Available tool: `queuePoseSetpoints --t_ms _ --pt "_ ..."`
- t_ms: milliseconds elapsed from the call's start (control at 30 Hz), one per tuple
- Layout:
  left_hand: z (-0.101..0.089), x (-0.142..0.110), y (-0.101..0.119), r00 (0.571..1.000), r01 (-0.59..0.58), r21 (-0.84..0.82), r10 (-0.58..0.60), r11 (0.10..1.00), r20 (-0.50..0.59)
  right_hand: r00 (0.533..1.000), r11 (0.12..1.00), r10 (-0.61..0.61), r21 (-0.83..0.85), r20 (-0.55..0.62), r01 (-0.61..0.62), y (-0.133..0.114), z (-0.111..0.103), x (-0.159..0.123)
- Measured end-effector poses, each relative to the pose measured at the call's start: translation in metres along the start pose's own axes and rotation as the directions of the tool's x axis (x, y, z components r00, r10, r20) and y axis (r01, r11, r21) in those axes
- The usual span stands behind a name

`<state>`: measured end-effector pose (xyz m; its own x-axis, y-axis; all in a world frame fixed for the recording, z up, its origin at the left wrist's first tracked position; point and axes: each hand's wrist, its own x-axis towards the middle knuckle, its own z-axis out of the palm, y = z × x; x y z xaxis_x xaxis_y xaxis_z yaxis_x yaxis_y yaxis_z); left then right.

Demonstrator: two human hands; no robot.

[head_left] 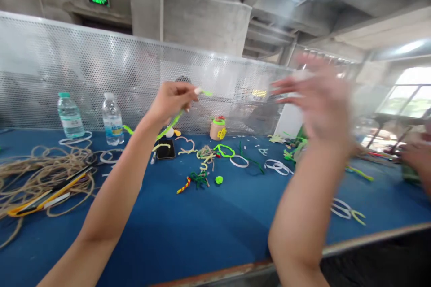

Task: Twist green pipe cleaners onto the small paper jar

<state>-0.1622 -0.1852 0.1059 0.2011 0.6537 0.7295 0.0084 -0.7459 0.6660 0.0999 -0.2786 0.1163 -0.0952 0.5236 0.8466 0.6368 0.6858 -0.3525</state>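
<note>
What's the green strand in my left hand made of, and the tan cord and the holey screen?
The green strand looks like a pipe cleaner, fuzzy chenille, probably over wire, which doesn't show. The cord seems to be jute twine: matte, fibrous, tan. The screen looks like perforated sheet metal: silvery sheen, rows of round holes.

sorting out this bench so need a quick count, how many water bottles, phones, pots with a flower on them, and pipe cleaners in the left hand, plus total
plastic water bottles: 2
phone: 1
tan pot with a yellow flower: 1
green pipe cleaner in the left hand: 1
total: 5
</note>
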Motion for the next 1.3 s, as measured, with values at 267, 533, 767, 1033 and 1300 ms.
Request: queuePoseSetpoints --t_ms 267,533,767,1033,1300 --pt "0.027 -0.001 -0.025 0.991 -0.092 0.175 0.074 0.980 0.108 0.950 0.964 0.073 0.224 0.303 -0.145 0.015 0.096 0.026" --pt "0.027 0.000 -0.032 0.948 -0.286 0.396 0.197 0.873 0.251 0.973 0.998 0.040 -0.050 0.227 -0.029 0.018 0.079 0.024" --pt "0.022 0.004 -0.042 0.959 -0.268 0.502 0.175 0.822 0.225 0.977 0.997 0.043 -0.074 0.211 -0.028 0.032 0.068 0.026" --pt "0.016 0.006 -0.049 0.966 -0.218 0.442 0.128 0.870 0.225 0.978 0.992 0.121 -0.046 0.169 -0.115 0.046 0.052 0.025" --pt "0.012 0.006 -0.050 0.971 -0.150 0.414 0.055 0.898 0.233 0.981 0.987 0.164 -0.012 0.107 -0.163 0.060 0.037 0.022"
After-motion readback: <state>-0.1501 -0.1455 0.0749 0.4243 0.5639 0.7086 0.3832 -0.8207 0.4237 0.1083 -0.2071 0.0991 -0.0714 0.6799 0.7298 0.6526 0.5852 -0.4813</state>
